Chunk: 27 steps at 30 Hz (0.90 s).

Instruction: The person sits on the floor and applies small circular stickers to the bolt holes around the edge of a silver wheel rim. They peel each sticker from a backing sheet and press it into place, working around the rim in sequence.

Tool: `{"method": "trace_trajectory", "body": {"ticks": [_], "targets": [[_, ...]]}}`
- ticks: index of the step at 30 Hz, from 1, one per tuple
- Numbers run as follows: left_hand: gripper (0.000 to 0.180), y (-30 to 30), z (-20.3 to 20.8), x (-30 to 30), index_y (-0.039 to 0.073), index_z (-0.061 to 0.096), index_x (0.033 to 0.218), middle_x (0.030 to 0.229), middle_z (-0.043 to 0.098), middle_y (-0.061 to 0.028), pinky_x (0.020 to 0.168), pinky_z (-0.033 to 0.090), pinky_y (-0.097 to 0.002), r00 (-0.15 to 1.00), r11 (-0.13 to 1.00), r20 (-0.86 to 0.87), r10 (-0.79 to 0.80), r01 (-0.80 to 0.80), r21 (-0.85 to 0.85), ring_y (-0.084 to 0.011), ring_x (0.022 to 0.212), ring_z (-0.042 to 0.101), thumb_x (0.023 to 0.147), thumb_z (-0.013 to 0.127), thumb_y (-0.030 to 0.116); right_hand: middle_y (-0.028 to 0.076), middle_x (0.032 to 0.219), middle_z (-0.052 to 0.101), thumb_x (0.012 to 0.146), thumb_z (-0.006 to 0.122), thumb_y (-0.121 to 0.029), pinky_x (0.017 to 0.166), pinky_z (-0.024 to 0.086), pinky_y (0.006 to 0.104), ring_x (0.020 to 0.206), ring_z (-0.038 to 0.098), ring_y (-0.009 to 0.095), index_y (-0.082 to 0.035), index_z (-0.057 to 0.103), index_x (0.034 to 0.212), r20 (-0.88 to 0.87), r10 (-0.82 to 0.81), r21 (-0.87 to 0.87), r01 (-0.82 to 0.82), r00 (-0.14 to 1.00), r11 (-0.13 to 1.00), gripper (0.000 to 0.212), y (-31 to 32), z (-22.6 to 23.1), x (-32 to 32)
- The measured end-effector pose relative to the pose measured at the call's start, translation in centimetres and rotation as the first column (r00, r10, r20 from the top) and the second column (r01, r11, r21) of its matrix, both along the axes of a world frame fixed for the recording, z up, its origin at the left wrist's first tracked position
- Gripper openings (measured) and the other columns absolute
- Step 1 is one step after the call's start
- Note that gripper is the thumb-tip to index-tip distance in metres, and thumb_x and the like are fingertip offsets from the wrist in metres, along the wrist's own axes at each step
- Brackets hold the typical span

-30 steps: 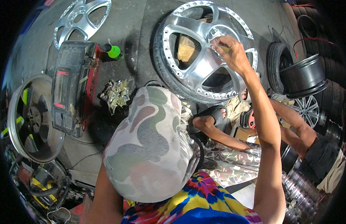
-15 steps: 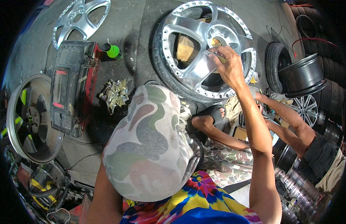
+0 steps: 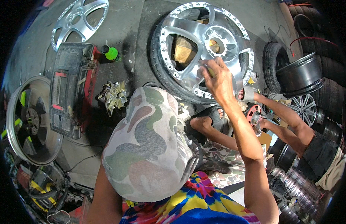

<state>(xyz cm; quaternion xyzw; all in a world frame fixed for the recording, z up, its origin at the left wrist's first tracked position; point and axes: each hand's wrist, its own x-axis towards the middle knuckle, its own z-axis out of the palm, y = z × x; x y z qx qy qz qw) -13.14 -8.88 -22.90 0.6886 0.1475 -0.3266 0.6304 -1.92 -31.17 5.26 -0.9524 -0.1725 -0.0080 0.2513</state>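
Observation:
My right hand (image 3: 219, 80) is closed round a small yellowish pad (image 3: 210, 71), mostly covered by my fingers. It rests on a lower spoke of a shiny silver wheel rim (image 3: 197, 69). The rim lies flat on a black tire (image 3: 156, 61), with a wooden block (image 3: 185, 50) showing through one opening. My left forearm and hand are hidden behind a large bulge of camouflage cloth (image 3: 143, 145); only the left upper arm (image 3: 105, 190) shows.
Left of me are a black and red toolbox (image 3: 70, 89), a green bottle (image 3: 111, 54), crumpled foil (image 3: 114, 98) and a worn rim (image 3: 16, 138). Another silver rim (image 3: 60, 28) lies far left. Right are another person's legs (image 3: 283, 110), a tire (image 3: 272, 67) and a dark rim barrel (image 3: 303, 76).
My right hand has moved down and left along the spoke, away from the hub, with the pad still in it. A red round thing now shows beside my right forearm.

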Motion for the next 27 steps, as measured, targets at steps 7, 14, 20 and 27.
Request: {"method": "trace_trajectory", "body": {"ticks": [7,14,20,27], "targets": [[0.046,0.8,-2.4,-0.4,0.006,0.076,0.104,0.083,0.075,-0.0008,0.048,0.051,-0.0286,0.996,0.999,-0.078,0.032,-0.033,-0.013,-0.0113,0.060,0.068,0.110,0.066,0.050,0.018,0.102,0.062,0.099,0.075,-0.007,0.073,0.057,0.0537,0.085,0.070,0.044,-0.007,0.073,0.117,-0.019,0.013,0.032,-0.013,1.000,0.999,0.019,2.2,-1.7,-3.6],[0.043,0.4,-1.1,-0.1,0.006,0.077,0.101,0.083,0.075,-0.0025,0.047,0.051,-0.0296,0.995,0.997,-0.054,0.078,-0.079,-0.019,-0.0127,0.060,0.068,0.109,0.068,0.047,0.021,0.112,0.065,0.098,0.074,-0.006,0.075,0.060,0.0555,0.090,0.073,0.048,-0.009,0.072,0.123,-0.011,-0.033,0.028,0.033,0.999,0.999,0.026,2.0,-2.9,-4.9],[0.043,0.9,-2.6,-0.4,0.003,0.076,0.098,0.082,0.074,-0.0029,0.048,0.049,-0.0289,0.993,0.990,-0.039,0.108,-0.111,-0.084,-0.0117,0.059,0.065,0.109,0.070,0.045,0.024,0.124,0.067,0.097,0.073,-0.005,0.075,0.061,0.0575,0.094,0.073,0.053,-0.009,0.069,0.125,-0.071,-0.137,0.014,0.138,0.988,0.990,0.028,2.9,-2.5,-5.4],[0.045,-0.3,-4.9,-1.2,0.003,0.076,0.101,0.081,0.073,-0.0023,0.051,0.050,-0.0290,0.983,0.997,0.184,0.023,-0.035,0.065,-0.0118,0.062,0.065,0.108,0.070,0.047,0.025,0.113,0.060,0.100,0.070,-0.004,0.072,0.055,0.0616,0.089,0.069,0.054,-0.005,0.065,0.120,-0.053,-0.148,0.118,0.153,0.988,0.981,0.021,3.7,-4.9,-7.7]]}}
